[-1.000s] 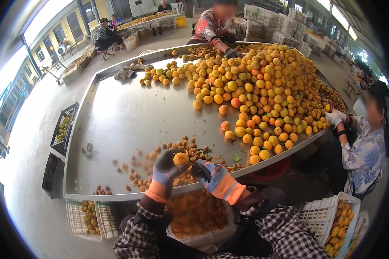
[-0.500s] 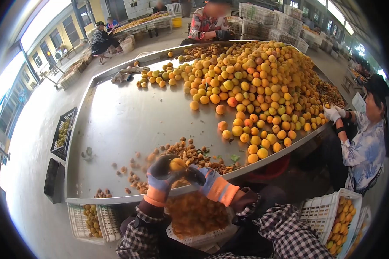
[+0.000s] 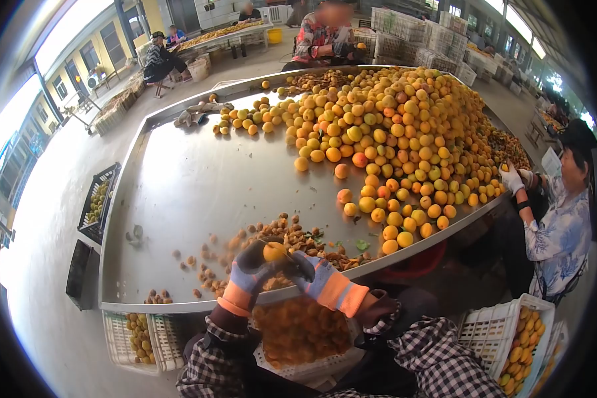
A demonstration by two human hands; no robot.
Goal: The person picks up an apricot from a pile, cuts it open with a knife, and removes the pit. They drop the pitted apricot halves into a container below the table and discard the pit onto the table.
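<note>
Both my hands wear gloves with dark fingers and orange cuffs, over the near edge of the metal table (image 3: 179,179). My left hand (image 3: 249,272) is closed round a yellow apricot (image 3: 274,251). Close beside it, my right hand (image 3: 312,270) has its fingers bent against the fruit's right side; whether it holds anything else is hidden. Brown pits (image 3: 288,232) lie scattered behind and left of my hands. A large heap of apricots (image 3: 404,126) covers the table's far right part.
Below my hands stands a crate of brown pieces (image 3: 302,331). Fruit crates stand at the lower right (image 3: 491,331) and lower left (image 3: 126,338). One person (image 3: 557,219) sits at the right edge, another (image 3: 318,40) at the far side. Grey gloves (image 3: 199,114) lie at the back left.
The apricot and my left hand have shifted slightly right, with the fruit now more plainly in view. The person at the right has moved a gloved hand, with a fruit at its fingertips.
</note>
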